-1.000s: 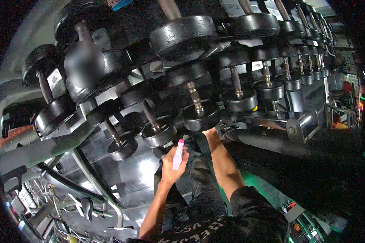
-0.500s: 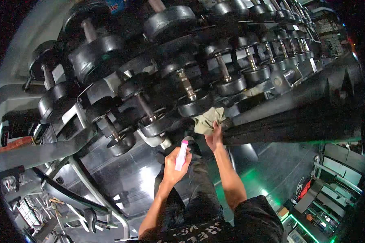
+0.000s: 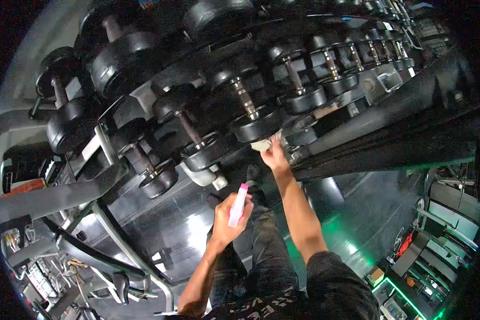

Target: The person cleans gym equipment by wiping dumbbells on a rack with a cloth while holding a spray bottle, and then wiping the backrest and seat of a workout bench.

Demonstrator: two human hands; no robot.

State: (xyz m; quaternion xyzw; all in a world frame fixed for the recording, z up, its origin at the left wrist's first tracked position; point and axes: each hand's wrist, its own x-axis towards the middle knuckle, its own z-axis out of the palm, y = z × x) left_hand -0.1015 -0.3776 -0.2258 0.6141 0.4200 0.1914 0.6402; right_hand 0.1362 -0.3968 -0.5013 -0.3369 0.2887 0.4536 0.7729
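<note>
My right hand (image 3: 274, 158) is closed on a pale cloth (image 3: 261, 145), now bunched at the lower end of a black dumbbell (image 3: 256, 126) on the rack's lower row. Part of the cloth is hidden behind my fingers and the dumbbell head. Lower down, in front of my legs, my left hand (image 3: 225, 223) grips a small white-and-pink bottle (image 3: 237, 207), tilted, with its pink end pointing up. The bottle touches none of the dumbbells.
Neighbouring dumbbells (image 3: 204, 152) line the rack in two rows. A long black padded bench (image 3: 378, 130) runs along the right. Grey machine frames (image 3: 117, 234) stand at left. Shelving with green light (image 3: 405, 298) is at lower right. Dark glossy floor (image 3: 186, 229) lies below.
My right hand has moved slightly up and left, bringing the cloth from open view to the dumbbell's lower end, where it is bunched. My left hand with the bottle has hardly moved.
</note>
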